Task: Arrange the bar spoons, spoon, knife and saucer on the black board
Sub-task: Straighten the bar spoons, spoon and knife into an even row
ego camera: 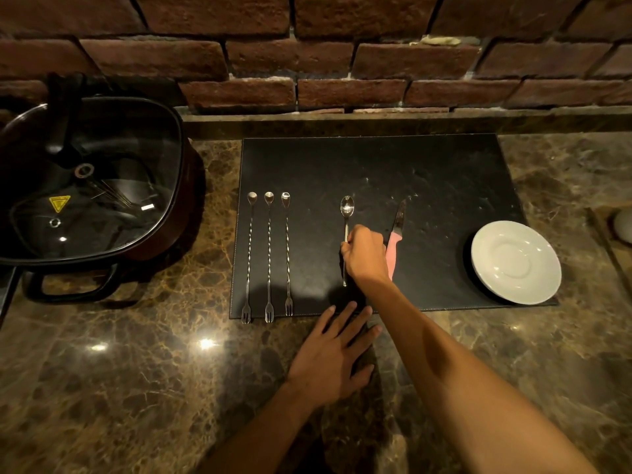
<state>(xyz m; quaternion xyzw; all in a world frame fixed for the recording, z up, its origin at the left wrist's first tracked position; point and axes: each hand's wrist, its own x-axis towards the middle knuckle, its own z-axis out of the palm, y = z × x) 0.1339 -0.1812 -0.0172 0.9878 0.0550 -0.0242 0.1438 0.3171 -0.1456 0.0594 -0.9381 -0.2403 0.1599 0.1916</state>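
With the right hand (364,256) pinching the spoon (346,230) mid-frame and the left hand (333,357) spread flat below, a careless nudge risks skewing the knife (396,234) just beside it

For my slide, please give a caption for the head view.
Right hand sets spoon between bar spoons and knife.

Glass-lidded pot (92,186), marble counter (136,371), brick wall (342,56)

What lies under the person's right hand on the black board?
The right hand covers the middle of the spoon handle and part of the knife pink handle. How the fingers grip is hidden.
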